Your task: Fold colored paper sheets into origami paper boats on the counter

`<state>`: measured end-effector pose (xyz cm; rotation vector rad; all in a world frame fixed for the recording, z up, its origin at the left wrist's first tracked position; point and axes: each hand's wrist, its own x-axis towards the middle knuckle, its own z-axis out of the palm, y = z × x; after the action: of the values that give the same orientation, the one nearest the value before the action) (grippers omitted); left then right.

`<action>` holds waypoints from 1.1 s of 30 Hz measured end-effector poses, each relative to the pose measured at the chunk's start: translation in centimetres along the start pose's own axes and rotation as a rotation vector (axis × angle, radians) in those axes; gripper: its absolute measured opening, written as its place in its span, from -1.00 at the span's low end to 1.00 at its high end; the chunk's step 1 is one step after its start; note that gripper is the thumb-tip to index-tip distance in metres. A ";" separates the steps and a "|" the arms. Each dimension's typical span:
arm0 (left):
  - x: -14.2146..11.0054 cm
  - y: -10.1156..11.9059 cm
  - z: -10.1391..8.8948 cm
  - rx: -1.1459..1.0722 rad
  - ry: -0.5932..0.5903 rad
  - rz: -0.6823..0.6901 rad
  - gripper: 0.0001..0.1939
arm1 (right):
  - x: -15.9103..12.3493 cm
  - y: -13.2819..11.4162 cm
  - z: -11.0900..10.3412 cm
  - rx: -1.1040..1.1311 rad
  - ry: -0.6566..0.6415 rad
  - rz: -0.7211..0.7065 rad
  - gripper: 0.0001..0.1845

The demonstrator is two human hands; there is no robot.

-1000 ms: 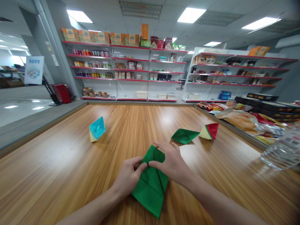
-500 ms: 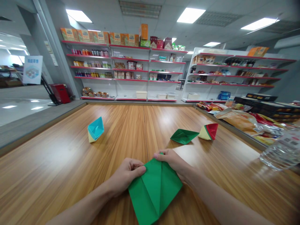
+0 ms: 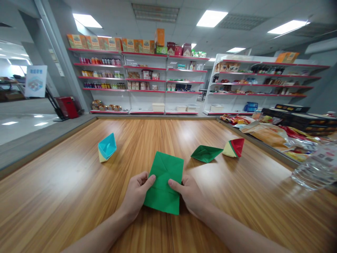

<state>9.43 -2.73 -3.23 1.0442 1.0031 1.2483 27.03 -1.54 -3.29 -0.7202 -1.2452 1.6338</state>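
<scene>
"Firstly, where is the green paper?"

"Over the near middle of the wood-grain tabletop, between the two hands. It is folded, with crease lines across its face, and its upper edge slants."

"State of each hand?"

"The left hand is closed on the left edge, thumb on the front face. The right hand grips the right edge likewise, its thumb near the middle of the face."

"Items beyond the paper?"

"Three folded shapes stand on the tabletop. A green boat shape lies ahead and to the right, and a red-and-yellow shape is just beside it, on its right. A blue-and-yellow shape is well apart, ahead of the left hand."

"And the right side?"

"Snack packets are heaped past the raised edge, with stacked black boxes behind them. The clear object nearer in appears to be a plastic bottle; glare and blur limit the reading."

"Background?"

"White shelves with red edging, carrying drinks, packets and cartons. To their left, a red box on the floor and a sign on a stand."
</scene>
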 end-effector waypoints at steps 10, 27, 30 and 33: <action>0.2 0.3 0.0 -0.080 -0.047 -0.036 -0.70 | -0.3 -0.9 -0.2 -0.248 -0.027 -0.033 -0.61; 0.2 0.3 0.4 -0.089 0.054 -0.039 -0.52 | -0.7 -1.5 0.4 -0.386 -0.114 -0.030 -0.61; 0.1 0.3 0.3 -0.051 0.052 -0.057 -0.48 | -0.7 -1.3 0.4 -0.388 -0.098 -0.007 -0.61; 0.0 0.3 0.4 -0.020 0.046 -0.061 -0.46 | -0.5 -1.1 0.4 -0.354 -0.051 0.001 -0.59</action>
<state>9.72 -2.70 -2.85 0.9668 1.0479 1.2344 27.30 -2.12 -2.20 -0.8977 -1.5931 1.4542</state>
